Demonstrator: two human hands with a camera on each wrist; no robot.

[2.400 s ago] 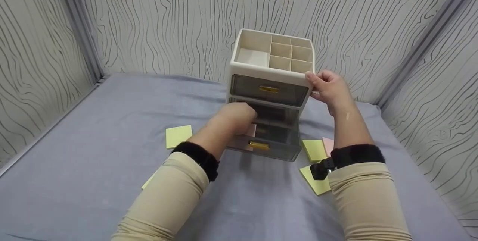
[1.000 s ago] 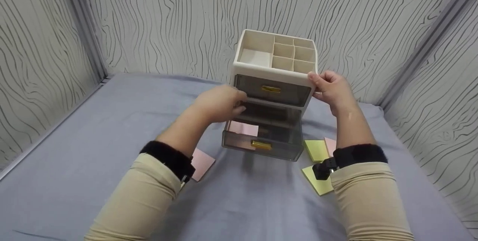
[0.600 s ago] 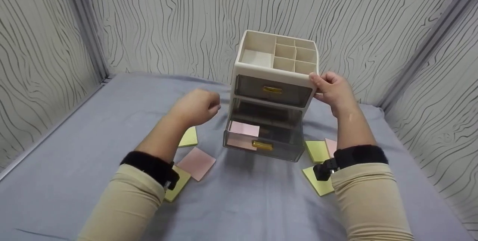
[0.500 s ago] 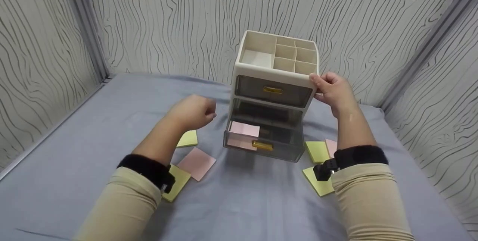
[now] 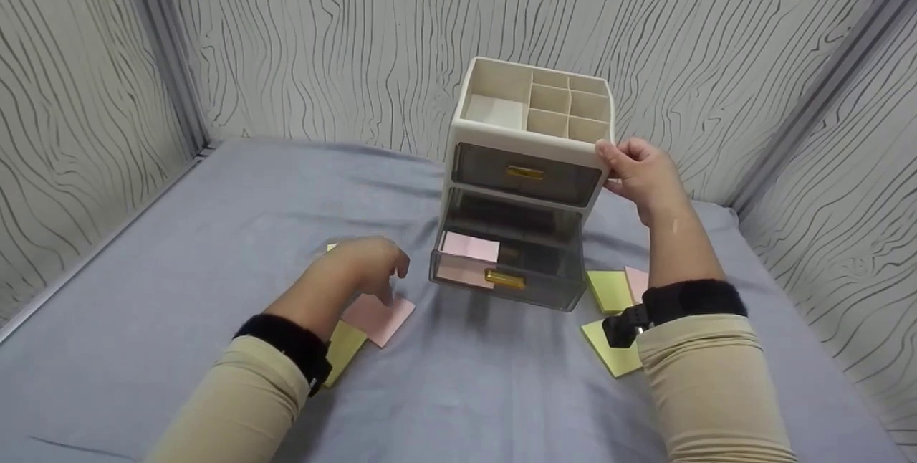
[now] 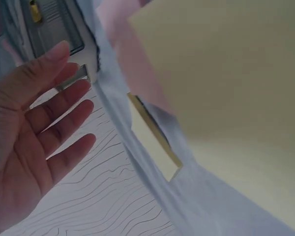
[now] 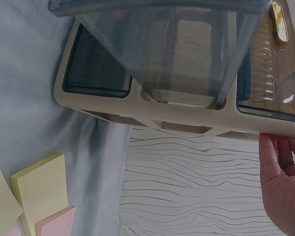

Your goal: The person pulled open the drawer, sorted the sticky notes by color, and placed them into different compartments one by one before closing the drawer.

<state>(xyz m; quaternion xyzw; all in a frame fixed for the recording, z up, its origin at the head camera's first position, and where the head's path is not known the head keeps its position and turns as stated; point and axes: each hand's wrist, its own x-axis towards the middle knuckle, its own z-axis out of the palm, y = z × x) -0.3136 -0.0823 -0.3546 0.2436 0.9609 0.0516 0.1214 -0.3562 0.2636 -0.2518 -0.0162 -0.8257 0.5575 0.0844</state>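
My left hand (image 5: 362,266) hovers above a pink sticky note pad (image 5: 380,320), its fingers loose and holding nothing; the left wrist view shows the fingers spread apart. Yellow pads lie on either side of the pink one, the nearer yellow pad (image 5: 345,354) partly under the forearm. My right hand (image 5: 641,173) grips the upper right edge of a cream desk organizer (image 5: 526,135), thumb on the front. The organizer's middle drawer (image 5: 530,291) is pulled out, and a pink pad (image 5: 469,248) lies in its left part. The top drawer (image 5: 494,176) is closed.
Right of the organizer lie a yellow pad (image 5: 609,291), a pink pad (image 5: 637,282) and another yellow pad (image 5: 610,348), partly behind the wrist camera. Divided compartments (image 5: 550,99) top the organizer. A grey-blue cloth (image 5: 458,391) covers the table; patterned panels (image 5: 344,40) stand behind.
My left hand has left the drawer, where a pink pad now lies, moved left and lowered over the pink pad on the cloth, its fingers loosening. My right hand keeps holding the organizer.
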